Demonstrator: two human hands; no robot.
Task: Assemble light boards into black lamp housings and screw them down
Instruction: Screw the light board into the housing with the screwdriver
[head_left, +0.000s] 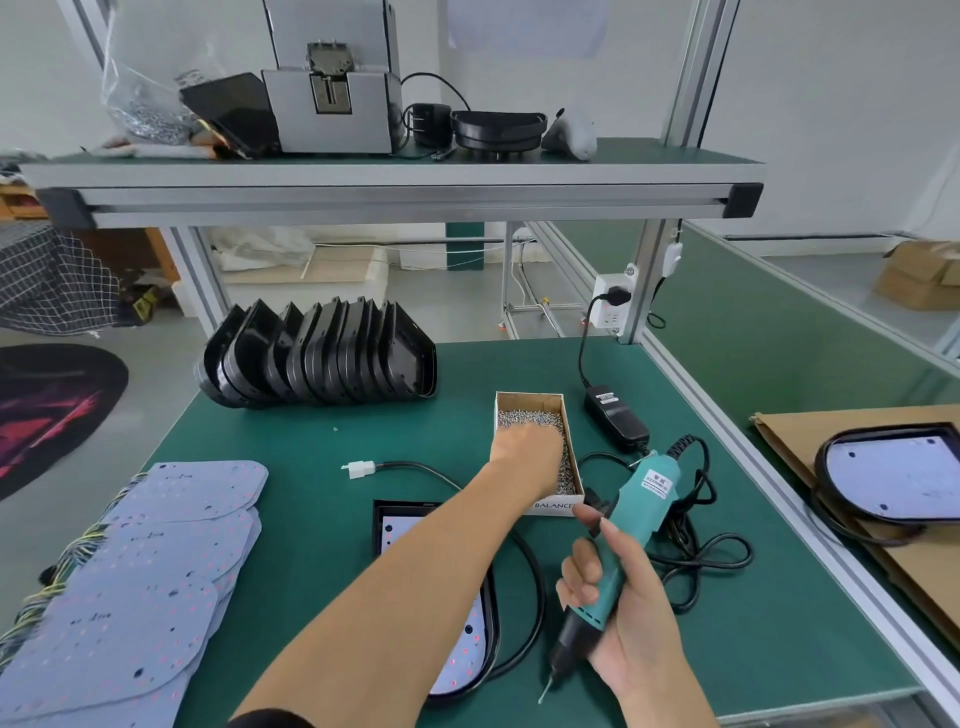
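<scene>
Centrally, black housing (491, 613) cradles a pale, red-dotted light board (465, 652).

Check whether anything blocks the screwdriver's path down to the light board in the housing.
The left forearm lies across the light board in the black housing, covering its middle. The screwdriver in the right hand hangs just right of it.

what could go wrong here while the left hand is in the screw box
1. The left hand reaches across the housing; dropped screws could land on its light board.
2. The screwdriver in the right hand trails a looped cord that might snag the box.
</scene>
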